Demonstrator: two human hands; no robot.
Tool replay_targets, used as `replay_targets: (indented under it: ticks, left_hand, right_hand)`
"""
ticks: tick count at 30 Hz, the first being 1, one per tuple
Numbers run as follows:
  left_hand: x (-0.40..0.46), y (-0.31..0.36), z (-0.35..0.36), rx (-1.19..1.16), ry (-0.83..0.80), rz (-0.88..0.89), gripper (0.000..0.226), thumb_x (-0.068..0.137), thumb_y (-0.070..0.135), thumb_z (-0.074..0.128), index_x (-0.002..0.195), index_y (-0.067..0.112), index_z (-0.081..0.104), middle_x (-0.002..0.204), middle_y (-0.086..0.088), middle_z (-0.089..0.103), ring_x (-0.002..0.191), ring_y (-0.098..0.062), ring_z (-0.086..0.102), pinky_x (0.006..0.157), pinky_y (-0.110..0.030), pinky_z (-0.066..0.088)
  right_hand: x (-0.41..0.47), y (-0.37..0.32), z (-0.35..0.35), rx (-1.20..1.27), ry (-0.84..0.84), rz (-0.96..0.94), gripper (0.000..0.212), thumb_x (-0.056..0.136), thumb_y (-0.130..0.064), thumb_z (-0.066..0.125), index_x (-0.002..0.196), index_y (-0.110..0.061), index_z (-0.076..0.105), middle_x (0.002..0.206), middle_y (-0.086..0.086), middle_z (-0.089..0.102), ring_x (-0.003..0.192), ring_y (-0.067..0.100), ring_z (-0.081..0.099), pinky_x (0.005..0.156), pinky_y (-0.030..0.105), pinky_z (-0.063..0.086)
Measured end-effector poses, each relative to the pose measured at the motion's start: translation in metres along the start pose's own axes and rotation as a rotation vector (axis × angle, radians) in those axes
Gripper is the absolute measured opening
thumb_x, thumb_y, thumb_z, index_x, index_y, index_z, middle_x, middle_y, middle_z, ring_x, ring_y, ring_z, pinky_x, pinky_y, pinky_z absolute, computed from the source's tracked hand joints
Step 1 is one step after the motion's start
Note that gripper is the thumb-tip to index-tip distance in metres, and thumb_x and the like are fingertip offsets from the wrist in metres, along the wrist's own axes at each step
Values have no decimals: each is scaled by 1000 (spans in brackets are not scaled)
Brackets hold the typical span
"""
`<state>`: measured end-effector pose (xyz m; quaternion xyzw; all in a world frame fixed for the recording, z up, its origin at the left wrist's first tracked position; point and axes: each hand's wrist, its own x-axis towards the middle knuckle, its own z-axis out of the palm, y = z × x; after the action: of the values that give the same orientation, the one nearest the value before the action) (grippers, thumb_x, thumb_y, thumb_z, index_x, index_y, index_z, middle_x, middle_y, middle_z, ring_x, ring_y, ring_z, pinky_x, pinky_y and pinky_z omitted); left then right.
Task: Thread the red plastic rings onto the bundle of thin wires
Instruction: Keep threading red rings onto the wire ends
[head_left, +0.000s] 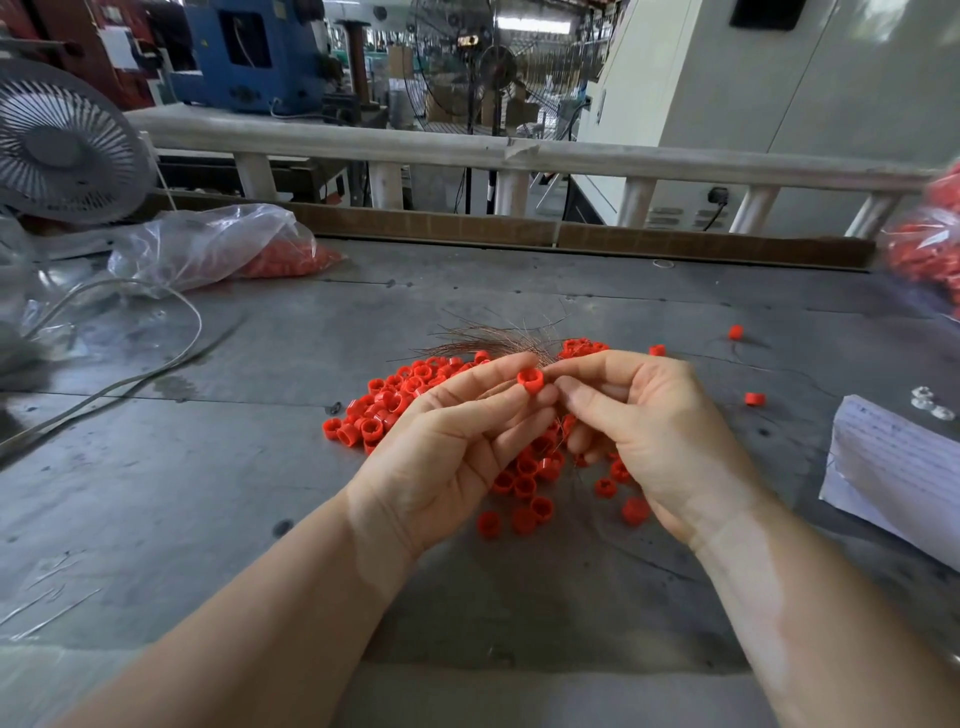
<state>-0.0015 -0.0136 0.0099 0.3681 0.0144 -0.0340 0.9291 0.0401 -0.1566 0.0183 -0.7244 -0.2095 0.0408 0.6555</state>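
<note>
One red ring (530, 378) sits pinched at the fingertips where the two hands meet — held up off the desk (208, 493), I'd judge, so its bore can be lined up with the wire ends. The left hand (457, 452) lies palm up, thumb and forefinger closed on the ring, with what looks like the bundle of thin wires (488, 335) running through its grip and fanning out beyond the ring. The right hand (649, 431) curls in from the other side, its fingertips nipping at the ring or the wire tips; which, I cannot tell. Below and around the ring spreads the loose pile of red rings (395, 405) — close enough for quick picking. Far left of the ring, a clear bag (208, 249) holds more.
</note>
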Motion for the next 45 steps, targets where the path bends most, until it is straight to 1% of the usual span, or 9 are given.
replay_targets:
  ticks: [8,12,15,18,20,31,37,42,45]
  left_hand:
    - [0,0,-1,81,10,-7,22,65,0,60,78,9,76,76,-7,71,68,-12,70,62,-21,57]
    - [0,0,-1,97,12,-4,22,65,0,60,78,9,76,75,-7,71,67,-11,69,62,-20,56]
    - [-1,0,0,107,6,0,23,66,0,60,77,9,77,74,-6,71,67,-11,69,63,-20,56]
    - [-1,0,0,119,-1,-1,23,65,0,59,78,10,77,74,-6,71,66,-11,69,63,-20,56]
    - [-2,0,0,128,-4,-3,23,65,1,60,78,10,77,74,-6,71,66,-11,69,63,-20,56]
    - [-2,0,1,160,14,2,27,66,1,58,86,6,75,74,-6,71,64,-10,68,62,-19,56]
    - [-2,0,1,160,13,8,25,65,1,59,82,10,77,73,-6,71,64,-11,68,61,-19,56]
    - [-2,0,1,147,19,-4,25,65,0,58,79,9,77,71,-9,70,64,-13,69,61,-20,56]
    - [-2,1,1,146,27,-10,25,64,0,59,79,9,77,70,-10,70,64,-14,69,60,-20,56]
  right_hand:
    - [0,0,0,28,5,5,12,83,-8,66,75,-16,69,61,4,65,45,6,51,43,18,42]
    - [0,-2,0,15,20,-1,13,82,-7,66,71,-15,66,51,-5,58,41,4,45,40,15,36]
    - [0,-2,1,41,25,-1,14,81,-6,65,69,-13,65,47,-6,53,40,4,40,39,15,32]
    - [0,-3,1,52,13,-24,14,81,-4,65,69,-12,65,45,-10,54,39,-1,45,42,9,33]
    - [0,-3,1,62,2,-37,15,81,-2,65,69,-11,64,44,-12,54,39,-2,47,41,7,34]
    - [-1,-5,2,66,1,-58,19,81,-1,65,66,-12,64,44,-10,55,35,-2,46,38,5,32]
    - [-2,-7,3,65,3,-51,17,80,-2,66,66,-12,64,47,-8,57,35,-2,44,38,5,31]
    - [-3,-8,2,51,1,-59,20,82,0,64,66,-12,64,51,-5,59,36,-2,46,39,6,32]
    - [-3,-8,2,62,-10,-65,20,83,2,63,67,-10,64,50,-6,59,36,-2,46,39,5,33]
